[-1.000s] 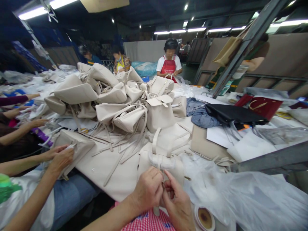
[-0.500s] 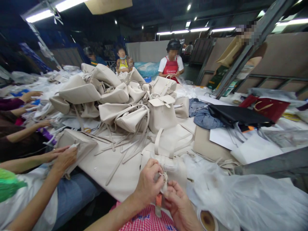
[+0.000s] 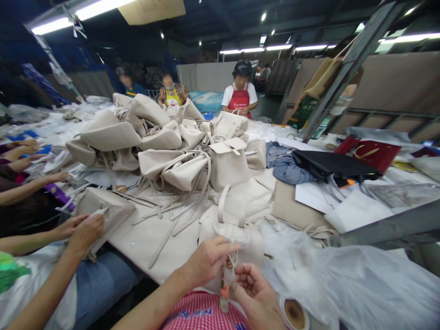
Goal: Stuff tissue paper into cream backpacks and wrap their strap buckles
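In front of my body, a cream handbag [image 3: 252,238] lies on the table with its strap looped upward. My left hand [image 3: 208,261] is above its near edge, forefinger stretched out and thumb curled in, gripping a thin pale cord [image 3: 235,259]. Just right of it, my right hand [image 3: 256,291] pinches a small whitish strip [image 3: 229,277] between thumb and fingers. An orange piece [image 3: 224,291] hangs below this strip, over my red checked apron [image 3: 202,314]. My fingers hide part of the cord and the strip's upper end.
Cream bags [image 3: 172,137] are heaped at mid-table, loose straps [image 3: 168,238] before them. Clear plastic sheeting [image 3: 350,279] and a tape roll [image 3: 294,314] are at right. A metal bar [image 3: 388,229] juts in. At left, a co-worker's hands [image 3: 85,229] hold another bag.
My left hand has lifted slightly and its forefinger has straightened out. My right hand stays close to the strip, fingers more spread. The whole view has shifted a little.
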Tool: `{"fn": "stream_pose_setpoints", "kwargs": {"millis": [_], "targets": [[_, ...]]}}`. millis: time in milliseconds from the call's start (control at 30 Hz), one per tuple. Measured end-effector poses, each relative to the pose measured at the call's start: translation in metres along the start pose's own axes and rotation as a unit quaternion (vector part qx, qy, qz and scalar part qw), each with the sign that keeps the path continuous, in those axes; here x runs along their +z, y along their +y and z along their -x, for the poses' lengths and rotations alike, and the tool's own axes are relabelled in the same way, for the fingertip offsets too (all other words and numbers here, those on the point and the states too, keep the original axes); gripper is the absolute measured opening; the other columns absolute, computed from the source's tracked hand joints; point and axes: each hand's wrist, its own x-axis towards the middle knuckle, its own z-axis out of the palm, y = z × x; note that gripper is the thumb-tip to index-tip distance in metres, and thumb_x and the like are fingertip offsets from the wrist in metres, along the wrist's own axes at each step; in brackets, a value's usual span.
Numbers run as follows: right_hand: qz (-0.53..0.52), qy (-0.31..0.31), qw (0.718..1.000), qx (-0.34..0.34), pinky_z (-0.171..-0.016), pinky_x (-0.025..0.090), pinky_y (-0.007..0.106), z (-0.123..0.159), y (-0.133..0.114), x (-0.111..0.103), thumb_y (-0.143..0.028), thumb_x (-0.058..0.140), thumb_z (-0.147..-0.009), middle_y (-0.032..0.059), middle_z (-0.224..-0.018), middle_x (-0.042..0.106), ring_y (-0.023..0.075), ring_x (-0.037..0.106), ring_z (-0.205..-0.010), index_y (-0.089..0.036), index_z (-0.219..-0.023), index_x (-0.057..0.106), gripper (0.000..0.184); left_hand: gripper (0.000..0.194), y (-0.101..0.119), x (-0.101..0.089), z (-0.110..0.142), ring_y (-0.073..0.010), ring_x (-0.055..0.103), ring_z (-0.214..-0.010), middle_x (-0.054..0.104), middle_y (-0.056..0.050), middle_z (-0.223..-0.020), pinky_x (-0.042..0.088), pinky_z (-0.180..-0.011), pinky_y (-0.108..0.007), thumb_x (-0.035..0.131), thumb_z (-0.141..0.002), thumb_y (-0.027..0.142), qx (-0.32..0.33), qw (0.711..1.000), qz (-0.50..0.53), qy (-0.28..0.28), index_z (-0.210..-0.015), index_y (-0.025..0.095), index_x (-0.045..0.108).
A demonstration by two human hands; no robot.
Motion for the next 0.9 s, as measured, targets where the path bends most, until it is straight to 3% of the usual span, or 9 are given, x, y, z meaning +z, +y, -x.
{"fn": "stream_pose_setpoints", "kwargs": {"millis": [100,200,333,467,567,633,733,833,900], "targets": [[0.034,0.014,0.999,-0.024,-0.055,0.045,0.023,0.003,0.004,0.004,-0.017,0.069,-0.057,-0.0041,-0.060,0.059,0.0124,0.054,-0.055,-0.020,-0.070,0.058,0.017,0.022,0.006,-0.010,-0.005,-0.0123,0.051,-0.067,0.055,-0.002,-0.078,0.038,-0.059,-0.020,0.045,-0.084,0.010,0.008,0.992,-0.085,-0.092,-0.088,0.019,0.065],[0.044,0.025,0.998,-0.038,-0.052,0.042,0.022,0.003,0.007,0.005,-0.017,0.065,-0.057,-0.0056,-0.059,0.056,0.0115,0.052,-0.054,-0.020,-0.069,0.055,0.016,0.014,0.015,-0.009,-0.007,-0.0136,0.048,-0.068,0.054,-0.002,-0.079,0.035,-0.058,-0.023,0.048,-0.083,0.014,-0.007,0.982,-0.151,-0.112,-0.077,0.018,0.060],[0.092,0.028,0.994,-0.042,-0.048,0.036,0.021,0.003,0.008,0.003,-0.016,0.063,-0.059,-0.0088,-0.053,0.046,0.0092,0.044,-0.049,-0.022,-0.064,0.047,0.018,0.012,0.023,0.004,-0.009,-0.0138,0.048,-0.073,0.052,-0.001,-0.078,0.038,-0.066,-0.024,0.045,-0.081,0.014,-0.127,0.992,-0.011,-0.005,-0.074,0.017,0.055],[0.078,-0.049,0.995,-0.035,-0.048,0.028,0.020,0.008,0.008,0.004,-0.017,0.066,-0.058,-0.0096,-0.052,0.041,0.0072,0.036,-0.048,-0.022,-0.059,0.038,0.029,0.012,0.018,0.006,-0.011,-0.0116,0.048,-0.061,0.048,0.002,-0.065,0.039,-0.058,-0.022,0.041,-0.080,0.017,-0.237,0.941,0.237,0.046,-0.072,0.018,0.051],[-0.002,-0.127,0.992,0.016,-0.052,0.028,0.021,0.010,0.009,0.002,-0.022,0.070,-0.057,-0.0072,-0.055,0.050,0.0081,0.040,-0.051,-0.023,-0.061,0.035,0.035,0.007,0.013,0.002,-0.008,-0.0105,0.045,-0.053,0.047,0.005,-0.060,0.037,-0.054,-0.021,0.046,-0.082,0.023,-0.258,0.926,0.242,0.130,-0.085,0.019,0.051],[-0.022,-0.153,0.987,0.037,-0.054,0.028,0.022,0.010,0.010,-0.002,-0.024,0.073,-0.055,-0.0061,-0.056,0.054,0.0083,0.041,-0.052,-0.022,-0.062,0.035,0.039,0.011,0.012,-0.001,-0.002,-0.0101,0.046,-0.051,0.049,0.007,-0.059,0.036,-0.053,-0.021,0.050,-0.081,0.024,-0.260,0.928,0.222,0.149,-0.091,0.020,0.047],[-0.019,-0.165,0.985,0.055,-0.054,0.026,0.022,0.008,0.012,-0.009,-0.026,0.075,-0.054,-0.0058,-0.058,0.055,0.0082,0.040,-0.053,-0.022,-0.062,0.034,0.042,0.010,0.016,-0.002,0.010,-0.0106,0.050,-0.051,0.055,0.004,-0.063,0.037,-0.051,-0.022,0.050,-0.080,0.028,-0.305,0.906,0.287,0.064,-0.083,0.019,0.048],[0.016,-0.185,0.981,0.062,-0.054,0.026,0.021,0.007,0.014,-0.010,-0.021,0.074,-0.054,-0.0067,-0.058,0.052,0.0078,0.039,-0.054,-0.022,-0.060,0.034,0.040,0.023,0.019,0.001,0.013,-0.0109,0.052,-0.054,0.059,0.000,-0.066,0.038,-0.052,-0.022,0.055,-0.077,0.038,-0.325,0.856,0.399,-0.051,-0.076,0.015,0.054],[0.054,-0.207,0.975,0.068,-0.052,0.024,0.021,0.008,0.015,-0.007,-0.017,0.071,-0.053,-0.0080,-0.055,0.048,0.0071,0.037,-0.052,-0.022,-0.059,0.035,0.036,0.030,0.020,0.004,0.006,-0.0100,0.050,-0.053,0.060,-0.001,-0.065,0.038,-0.051,-0.022,0.058,-0.074,0.043,-0.329,0.832,0.446,-0.039,-0.074,0.014,0.056]]}}
